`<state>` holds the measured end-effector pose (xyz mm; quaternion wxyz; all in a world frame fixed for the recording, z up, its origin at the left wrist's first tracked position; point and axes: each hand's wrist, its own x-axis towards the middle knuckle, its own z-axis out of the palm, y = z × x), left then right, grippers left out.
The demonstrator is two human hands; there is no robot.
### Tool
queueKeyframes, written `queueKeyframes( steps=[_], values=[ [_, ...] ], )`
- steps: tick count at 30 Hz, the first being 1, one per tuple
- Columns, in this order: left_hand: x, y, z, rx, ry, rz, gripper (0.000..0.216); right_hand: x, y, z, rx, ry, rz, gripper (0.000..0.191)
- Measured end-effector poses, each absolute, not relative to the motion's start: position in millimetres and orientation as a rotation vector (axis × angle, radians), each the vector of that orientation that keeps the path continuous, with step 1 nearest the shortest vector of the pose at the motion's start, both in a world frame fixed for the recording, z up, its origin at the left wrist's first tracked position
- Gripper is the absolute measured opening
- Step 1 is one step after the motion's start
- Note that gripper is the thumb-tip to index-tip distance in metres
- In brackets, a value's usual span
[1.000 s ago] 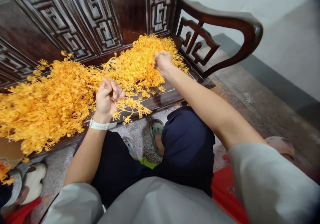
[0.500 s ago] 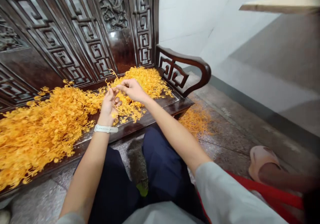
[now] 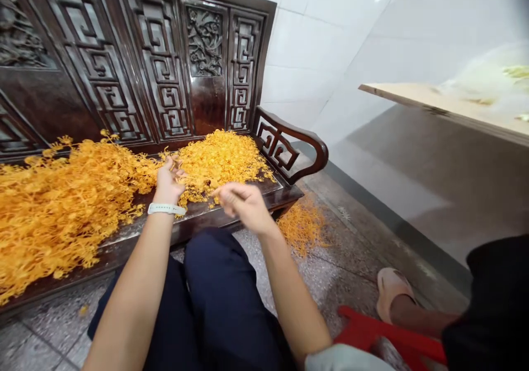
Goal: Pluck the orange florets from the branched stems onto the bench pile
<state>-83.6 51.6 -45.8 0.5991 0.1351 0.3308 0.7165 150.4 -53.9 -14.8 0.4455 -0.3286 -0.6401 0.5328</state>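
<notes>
My left hand (image 3: 168, 181), with a pale band at the wrist, is above the bench seat between two piles. Its thumb and finger are pinched at a yellow-orange plastic flower sprig (image 3: 164, 154), the other fingers loosely curled. My right hand (image 3: 243, 203) is apart from it, over the seat's front edge. Its fingers are pressed together and slightly blurred; whatever they hold is too small to make out. A large heap of yellow plastic flower sprigs (image 3: 78, 200) lies on the left, and a smaller pile of yellow plastic pieces (image 3: 223, 153) on the right.
The dark wooden bench (image 3: 194, 219) has a carved back and a curved armrest (image 3: 316, 153). Orange stems (image 3: 303, 225) lie on the floor beside it. A board (image 3: 413, 95) juts in at right. A red stool (image 3: 372, 329) and another person's sandalled foot (image 3: 394, 291) are at lower right.
My right hand has moved away from my left, down and to the right towards the seat's front edge. My left hand stays raised near the piles. The camera view has shifted.
</notes>
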Motion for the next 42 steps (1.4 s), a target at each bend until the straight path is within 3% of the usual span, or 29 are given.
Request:
queueKeyframes(
  steps=[6,10,14,20,35,42],
  values=[
    [-84,30,-32,0.401,0.59,1.6,0.034,156,36,-25,-1.394,-1.766,0.493,0.053],
    [-81,20,-28,0.437,0.523,1.54,0.042,115,26,-42,-1.097,-1.885,0.926,0.061],
    [-78,15,-27,0.504,0.598,1.507,0.049,68,1,-66,-0.918,-1.756,1.162,0.048],
    [-75,22,-34,0.482,0.691,1.633,0.053,47,-20,-79,-0.968,-1.476,0.945,0.044],
    [-25,21,-40,0.472,0.837,1.534,0.052,83,-83,-85,-0.908,-1.664,0.206,0.033],
    [-17,28,-47,0.452,0.845,1.551,0.051,84,-93,-86,-0.894,-1.676,0.267,0.03]
  ],
)
